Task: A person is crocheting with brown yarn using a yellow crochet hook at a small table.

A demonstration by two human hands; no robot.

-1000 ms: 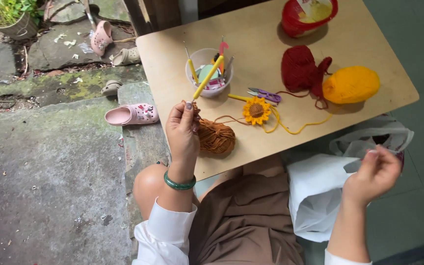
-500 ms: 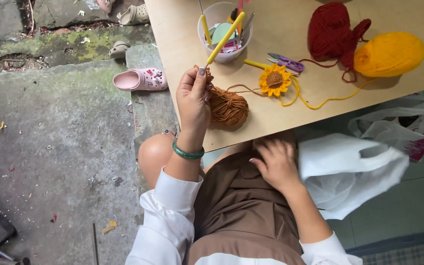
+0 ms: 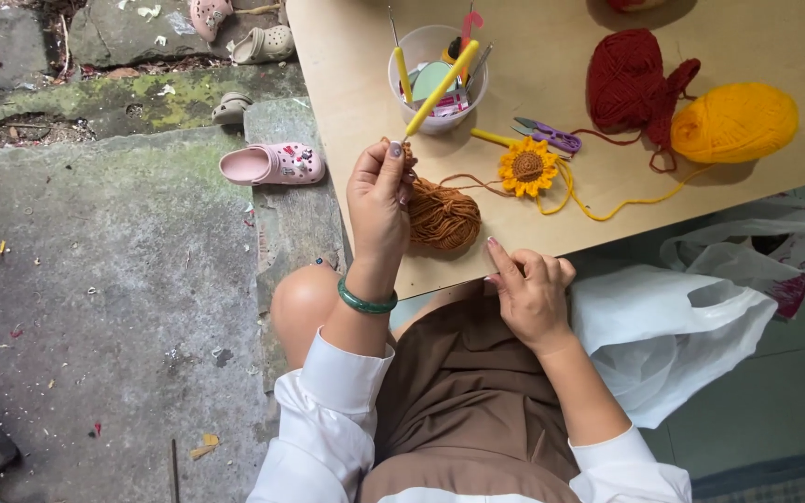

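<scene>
My left hand [image 3: 379, 200] is raised over the table's near edge and pinches a yellow crochet hook [image 3: 440, 88] that slants up toward a clear plastic cup [image 3: 437, 65] of tools. Just right of that hand lies a brown yarn ball [image 3: 443, 217], its strand running to a crocheted sunflower [image 3: 526, 168]. My right hand [image 3: 531, 293] rests at the edge of the wooden table [image 3: 347, 112], index finger stretched toward the brown yarn, holding nothing. A green bangle [image 3: 366, 300] circles my left wrist.
Red yarn [image 3: 628, 79], a yellow yarn ball [image 3: 734, 123] and small purple scissors [image 3: 552, 138] lie on the table's right part. White plastic bags [image 3: 673, 326] sit by my right side. A pink clog [image 3: 270, 165] and other shoes lie on the stone ground.
My right hand came in from out at the right, dropped to my lap, then rose to the table edge. My left hand kept hold of the hook.
</scene>
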